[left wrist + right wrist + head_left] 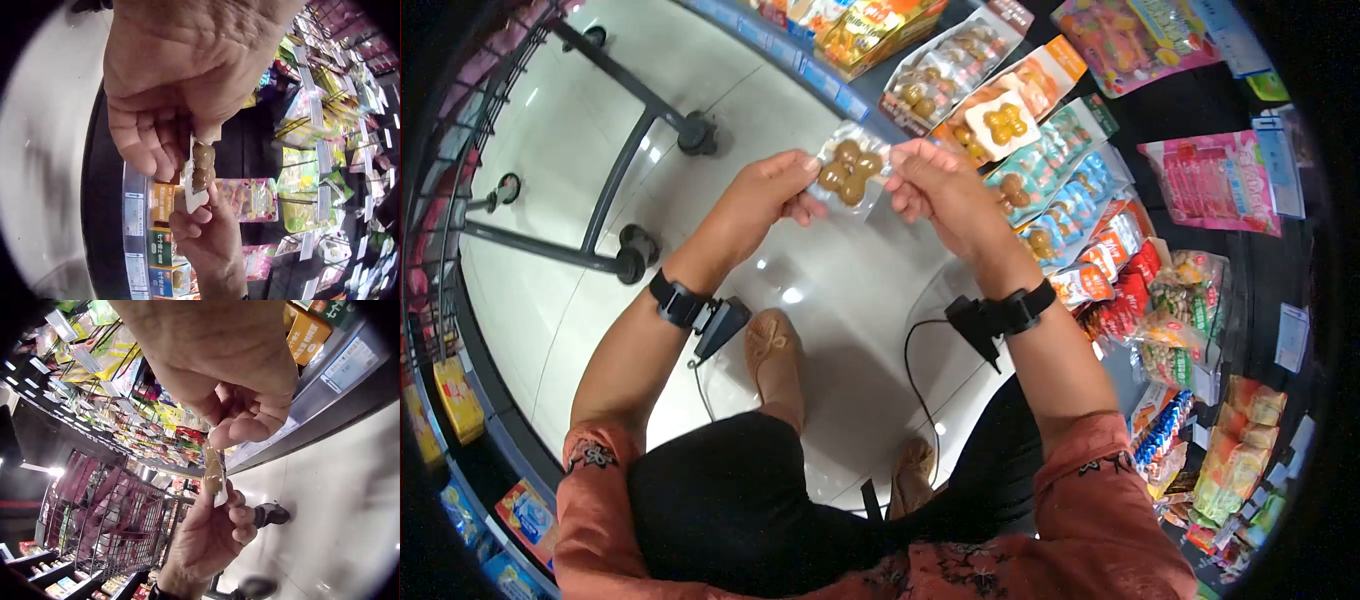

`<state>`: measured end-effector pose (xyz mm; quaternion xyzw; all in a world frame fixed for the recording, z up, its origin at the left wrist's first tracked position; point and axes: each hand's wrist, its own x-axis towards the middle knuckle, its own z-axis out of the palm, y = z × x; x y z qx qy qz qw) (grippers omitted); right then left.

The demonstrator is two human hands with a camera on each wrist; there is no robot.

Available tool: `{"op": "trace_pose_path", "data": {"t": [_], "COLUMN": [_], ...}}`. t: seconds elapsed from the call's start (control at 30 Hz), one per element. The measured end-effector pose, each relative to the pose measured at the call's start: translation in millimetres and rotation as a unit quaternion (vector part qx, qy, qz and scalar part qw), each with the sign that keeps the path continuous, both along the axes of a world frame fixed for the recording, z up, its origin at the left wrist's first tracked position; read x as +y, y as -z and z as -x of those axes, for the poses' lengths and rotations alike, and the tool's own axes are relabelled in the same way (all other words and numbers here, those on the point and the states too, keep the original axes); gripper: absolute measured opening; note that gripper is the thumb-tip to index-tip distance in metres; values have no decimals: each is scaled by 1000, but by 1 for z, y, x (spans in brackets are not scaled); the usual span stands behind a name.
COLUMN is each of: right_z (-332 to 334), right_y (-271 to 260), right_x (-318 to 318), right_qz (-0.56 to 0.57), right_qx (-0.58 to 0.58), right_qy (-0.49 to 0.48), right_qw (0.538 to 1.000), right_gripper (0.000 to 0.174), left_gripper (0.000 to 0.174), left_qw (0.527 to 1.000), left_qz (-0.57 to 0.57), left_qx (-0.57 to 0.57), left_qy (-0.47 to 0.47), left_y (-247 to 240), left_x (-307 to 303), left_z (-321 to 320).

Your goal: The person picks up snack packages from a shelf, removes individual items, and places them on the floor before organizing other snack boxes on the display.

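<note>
A small clear blister pack [849, 172] with rounded, glossy brown candy lobes is held up between both hands over the floor. My left hand [762, 197] pinches its left edge between thumb and fingers. At the opposite edge, my right hand [948, 192] pinches it the same way. Seen edge-on in the left wrist view, the brown lobes [203, 167] bulge from a flat white backing. In the right wrist view the pack [214, 472] is again edge-on, partly hidden by the fingertips.
To the right, a dark shelf holds rows of similar packs in display boxes [985, 108], pink bags [1212, 180] and nut bags [1190, 300]. A wire cart [109, 515] with wheels stands at left. Boxed goods [525, 515] line the lower left. Thin cables hang from both wrists.
</note>
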<state>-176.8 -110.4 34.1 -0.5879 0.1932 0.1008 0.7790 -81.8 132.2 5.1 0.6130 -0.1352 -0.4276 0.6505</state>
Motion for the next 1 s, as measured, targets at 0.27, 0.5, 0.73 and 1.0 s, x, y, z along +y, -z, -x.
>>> {"op": "trace_pose_path", "data": {"t": [0.27, 0.5, 0.73, 1.0], "right_z": [-18, -71, -108, -113], "right_y": [-38, -69, -44, -40], "right_x": [-46, -138, -169, -161], "right_qz": [95, 168, 189, 307], "right_qx": [-42, -16, 43, 93], "right_qy": [43, 87, 79, 69], "right_qw": [994, 982, 978, 945], "right_gripper": [15, 15, 12, 27], "left_gripper": [48, 50, 50, 51], "left_qw": [1000, 998, 996, 992], "left_qz": [7, -42, -65, -83], "left_qx": [-15, -18, -28, -36], "left_qy": [-10, 30, 61, 89], "left_y": [-14, -1, 4, 8], "left_x": [-10, -8, -6, -2], "left_z": [0, 4, 10, 13]}}
